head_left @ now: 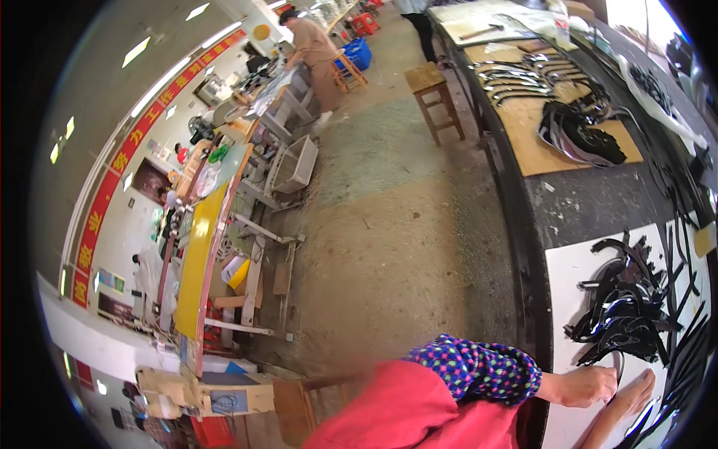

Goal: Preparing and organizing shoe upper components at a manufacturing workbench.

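Note:
My left hand [591,385], in a dotted blue sleeve, pinches a thin black curved strip [618,365] standing on the white sheet [576,277] at the lower right. Just beside it, my right hand [634,395] lies flat on the sheet with its fingers stretched out and nothing seen in it. A tangled pile of black curved pieces [628,307] sits just beyond both hands. Long black strips [684,344] lie to the right of the pile.
The sheet rests on a long dark workbench [591,202], which also carries a wooden board [538,153] with more black curved parts [580,135]. A wooden stool [434,82] stands in the concrete aisle. Machines with a yellow panel [196,254] line the left. Two people [314,45] work far off.

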Demonstrator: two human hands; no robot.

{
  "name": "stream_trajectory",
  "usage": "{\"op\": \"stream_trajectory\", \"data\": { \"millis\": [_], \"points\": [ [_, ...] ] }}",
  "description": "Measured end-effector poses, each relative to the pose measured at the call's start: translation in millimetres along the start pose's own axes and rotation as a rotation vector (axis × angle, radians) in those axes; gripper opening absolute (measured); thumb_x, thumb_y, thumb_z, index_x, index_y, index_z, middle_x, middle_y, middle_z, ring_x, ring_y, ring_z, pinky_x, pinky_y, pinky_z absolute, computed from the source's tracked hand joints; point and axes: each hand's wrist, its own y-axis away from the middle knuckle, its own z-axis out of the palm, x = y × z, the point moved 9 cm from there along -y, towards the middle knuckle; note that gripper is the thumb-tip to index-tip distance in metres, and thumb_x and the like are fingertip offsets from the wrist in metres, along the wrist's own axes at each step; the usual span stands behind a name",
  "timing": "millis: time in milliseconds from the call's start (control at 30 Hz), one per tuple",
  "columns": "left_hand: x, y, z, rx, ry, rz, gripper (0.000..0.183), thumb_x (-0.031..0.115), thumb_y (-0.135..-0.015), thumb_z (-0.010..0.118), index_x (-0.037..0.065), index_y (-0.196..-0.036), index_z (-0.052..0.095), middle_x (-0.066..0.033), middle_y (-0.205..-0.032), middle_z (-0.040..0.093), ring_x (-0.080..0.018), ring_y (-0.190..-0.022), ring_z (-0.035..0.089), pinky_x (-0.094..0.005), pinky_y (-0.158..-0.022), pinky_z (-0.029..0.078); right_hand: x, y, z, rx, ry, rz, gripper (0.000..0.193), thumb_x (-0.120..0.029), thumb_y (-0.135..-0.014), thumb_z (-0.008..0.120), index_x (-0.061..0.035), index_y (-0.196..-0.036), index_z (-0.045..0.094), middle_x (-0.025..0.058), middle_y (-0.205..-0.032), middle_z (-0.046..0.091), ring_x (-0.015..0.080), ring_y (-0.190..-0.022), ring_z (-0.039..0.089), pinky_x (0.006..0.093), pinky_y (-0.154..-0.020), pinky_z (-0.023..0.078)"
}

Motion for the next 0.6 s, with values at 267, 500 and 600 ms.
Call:
{"op": "stream_trajectory", "data": {
  "millis": [267,500,600],
  "points": [
    [-10,19,11,0.005,-0.035,-0.094,0.008,-0.003,-0.068,0.063,0.004,-0.068,0.068,-0.0074,-0.079,0.069,-0.0269,-0.092,0.062,-0.0342,-0.084,0.052,132,-11,76,-0.082,-0.936,0.134,0.035,-0.010,-0.106,0.047,0.0049,-0.136,0.054,0.0178,-0.133,0.061,0.0259,-0.124,0.057,0.0364,-0.106,0.045],
    [2,25,22,0.053,0.027,0.035,0.013,-0.003,-0.070,0.060,0.005,-0.068,0.069,-0.0064,-0.085,0.071,-0.0261,-0.096,0.063,-0.0343,-0.087,0.052,172,0,1,-0.134,-0.505,0.077,0.033,-0.007,-0.101,0.052,0.0042,-0.131,0.057,0.0149,-0.124,0.062,0.0225,-0.118,0.057,0.0341,-0.099,0.047],
    [4,25,79,-0.205,0.113,0.045,0.014,0.004,-0.070,0.065,0.004,-0.083,0.070,-0.0091,-0.097,0.070,-0.0287,-0.106,0.061,-0.0388,-0.095,0.048,161,6,-19,-0.285,-0.443,0.069,0.032,-0.007,-0.100,0.053,0.0039,-0.130,0.057,0.0143,-0.122,0.062,0.0220,-0.116,0.058,0.0337,-0.098,0.047]
  ]
}}
